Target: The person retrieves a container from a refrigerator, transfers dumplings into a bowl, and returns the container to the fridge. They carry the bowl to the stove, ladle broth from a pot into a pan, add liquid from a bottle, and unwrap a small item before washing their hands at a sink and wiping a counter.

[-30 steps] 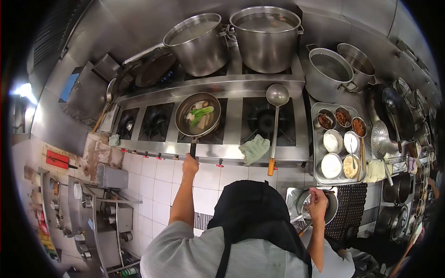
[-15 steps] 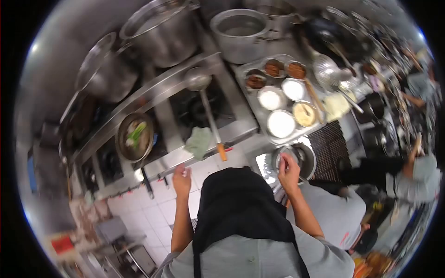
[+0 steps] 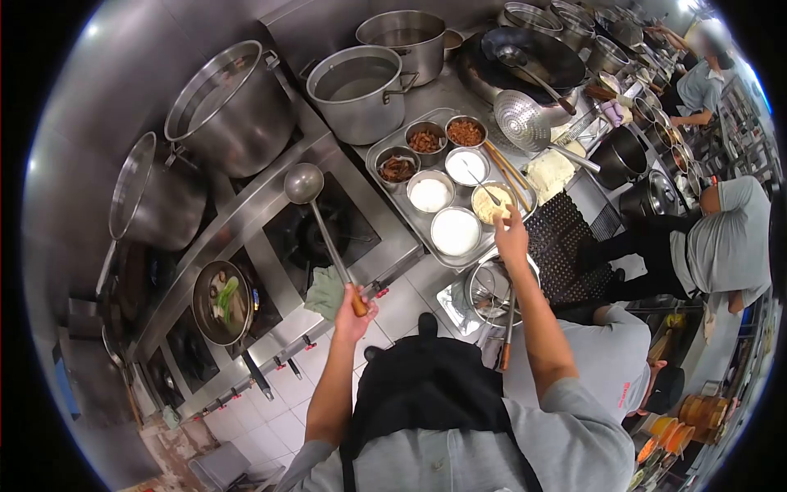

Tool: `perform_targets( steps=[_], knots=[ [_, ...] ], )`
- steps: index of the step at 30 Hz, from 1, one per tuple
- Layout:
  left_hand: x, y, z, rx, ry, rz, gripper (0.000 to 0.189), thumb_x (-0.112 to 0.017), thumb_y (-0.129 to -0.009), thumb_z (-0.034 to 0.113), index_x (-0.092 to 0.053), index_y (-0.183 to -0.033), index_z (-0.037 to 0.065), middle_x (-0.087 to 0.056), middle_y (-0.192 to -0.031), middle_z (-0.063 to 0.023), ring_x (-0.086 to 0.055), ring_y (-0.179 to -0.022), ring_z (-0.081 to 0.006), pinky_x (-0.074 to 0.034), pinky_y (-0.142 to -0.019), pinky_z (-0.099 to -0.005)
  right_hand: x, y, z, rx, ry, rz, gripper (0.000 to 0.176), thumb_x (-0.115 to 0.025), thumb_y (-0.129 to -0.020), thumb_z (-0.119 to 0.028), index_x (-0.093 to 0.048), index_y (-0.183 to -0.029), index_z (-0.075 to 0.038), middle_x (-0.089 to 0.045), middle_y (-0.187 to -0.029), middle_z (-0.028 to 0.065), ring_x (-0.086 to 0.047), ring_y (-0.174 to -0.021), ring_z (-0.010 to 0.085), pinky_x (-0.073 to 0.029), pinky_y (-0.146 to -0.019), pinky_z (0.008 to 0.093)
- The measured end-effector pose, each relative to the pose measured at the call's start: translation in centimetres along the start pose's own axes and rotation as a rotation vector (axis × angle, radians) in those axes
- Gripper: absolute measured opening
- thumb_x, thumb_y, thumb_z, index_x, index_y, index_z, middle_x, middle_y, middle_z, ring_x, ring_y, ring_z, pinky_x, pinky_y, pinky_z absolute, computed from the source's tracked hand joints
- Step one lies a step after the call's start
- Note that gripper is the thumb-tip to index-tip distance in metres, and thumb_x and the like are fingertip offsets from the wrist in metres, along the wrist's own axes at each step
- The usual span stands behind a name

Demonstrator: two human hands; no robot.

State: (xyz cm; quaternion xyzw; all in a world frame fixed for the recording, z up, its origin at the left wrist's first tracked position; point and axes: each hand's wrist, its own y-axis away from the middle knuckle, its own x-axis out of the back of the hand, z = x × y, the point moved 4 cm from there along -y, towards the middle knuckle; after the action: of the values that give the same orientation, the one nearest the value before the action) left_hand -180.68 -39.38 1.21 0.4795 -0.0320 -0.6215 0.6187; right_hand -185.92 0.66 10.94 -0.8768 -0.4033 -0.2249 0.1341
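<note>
My left hand [image 3: 352,318] is closed round the wooden handle end of a long ladle [image 3: 326,233]. The ladle's round bowl rests over the stove, beside an unlit-looking burner [image 3: 307,234]. My right hand [image 3: 511,238] reaches to a metal bowl of pale yellow powder [image 3: 489,208], thumb and fingers apart at its near rim. A thin spoon handle [image 3: 492,195] slants over that bowl, just short of my fingertips. Around it on a metal tray [image 3: 438,252] stand bowls of white powder [image 3: 456,232] and of brown pieces [image 3: 425,141].
A pan [image 3: 223,303] with greens and pale pieces sits on the left burner. A green cloth [image 3: 325,293] lies at the stove edge. Large pots [image 3: 361,94] line the back; a strainer [image 3: 522,120] and wok [image 3: 525,61] stand beyond the tray. A co-worker [image 3: 586,361] bends close on my right.
My left hand has come up and taken hold of the ladle handle. My right hand has moved forward to the yellow powder bowl. The view has turned and sharpened.
</note>
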Motion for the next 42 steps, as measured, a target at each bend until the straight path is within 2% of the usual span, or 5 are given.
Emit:
perform_targets(
  steps=[4,10,17,29,42],
  knots=[
    [-1.9,0.4,4.3,0.002,0.169,0.079,0.033,-0.055,-0.087,0.047,-0.054,-0.098,0.016,-0.05,-0.069,0.0017,-0.053,-0.06,-0.0137,-0.046,-0.056,-0.0285,-2.5,-2.9,-1.4,-0.486,-0.562,-0.145,0.04,-0.059,-0.084,-0.017,-0.05,-0.12,-0.001,-0.063,-0.081,0.0085,-0.053,-0.057,0.0114,-0.041,-0.051,0.023],
    [-0.6,2.9,5.7,-0.165,-0.261,0.266,0.016,-0.056,-0.088,0.022,-0.043,-0.087,0.012,-0.041,-0.06,0.0022,-0.036,-0.039,-0.007,-0.031,-0.032,-0.0228,-4.2,-6.5,-3.4,-0.261,-0.571,-0.164,0.025,-0.053,-0.09,-0.016,-0.059,-0.11,-0.003,-0.065,-0.087,0.0084,-0.054,-0.058,0.0127,-0.041,-0.05,0.025],
    [0.4,11.9,6.9,-0.3,-0.94,0.603,0.015,-0.053,-0.089,0.015,-0.04,-0.089,0.008,-0.039,-0.052,-0.0006,-0.036,-0.03,-0.0095,-0.029,-0.026,-0.0263,-0.3,-5.1,-8.1,0.739,0.173,0.023,0.014,-0.058,-0.083,-0.01,-0.065,-0.095,-0.007,-0.062,-0.077,0.0129,-0.06,-0.074,0.0319,-0.048,-0.066,0.0388],
    [-5.8,21.9,6.3,0.004,-0.372,0.259,0.014,-0.047,-0.09,0.013,-0.043,-0.101,0.006,-0.038,-0.054,0.0003,-0.033,-0.031,-0.0071,-0.028,-0.026,-0.0215,10.1,-0.4,-5.3,0.05,-0.24,0.151,0.018,-0.056,-0.09,-0.013,-0.067,-0.094,0.001,-0.067,-0.075,0.007,-0.058,-0.066,0.007,-0.044,-0.056,0.0225],
    [-8.2,22.6,7.2,0.098,-0.654,0.1,0.019,-0.051,-0.088,0.011,-0.044,-0.104,0.005,-0.041,-0.054,-0.0016,-0.035,-0.031,-0.0091,-0.029,-0.027,-0.0228,7.2,-0.3,-3.5,0.071,0.067,0.15,0.022,-0.047,-0.092,-0.015,-0.061,-0.089,0.002,-0.063,-0.073,0.0168,-0.063,-0.067,0.0291,-0.048,-0.063,0.0372]
  ],
)
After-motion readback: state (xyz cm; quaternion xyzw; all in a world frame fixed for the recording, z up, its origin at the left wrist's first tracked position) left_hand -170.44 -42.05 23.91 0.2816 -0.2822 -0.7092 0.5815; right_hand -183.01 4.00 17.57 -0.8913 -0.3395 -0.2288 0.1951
